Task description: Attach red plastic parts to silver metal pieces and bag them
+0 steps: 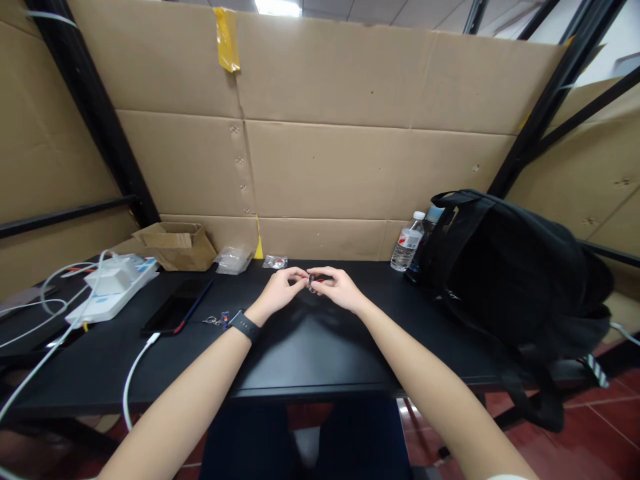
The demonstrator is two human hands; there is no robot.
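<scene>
My left hand [285, 287] and my right hand [337, 287] meet over the middle of the black table [320, 353]. Between their fingertips is a small shiny metal piece with red parts [311, 283], partly covered by the fingers. Thumb and forefinger of each hand pinch it from opposite sides. Its exact kind is too small to make out. A dark watch [244, 325] is on my left wrist. Left of that wrist lies a key ring with a small colourful charm [220, 319]. Beyond my hands lies a small clear packet [275, 262] with something red and silver inside.
At left are a white power strip [117, 290] with cables, a phone [177, 307] on a charging cord, an open cardboard box [177, 247] and a clear plastic bag [233, 260]. At right stand a water bottle [407, 243] and a black backpack [510, 280]. Cardboard panels [320, 160] wall the back.
</scene>
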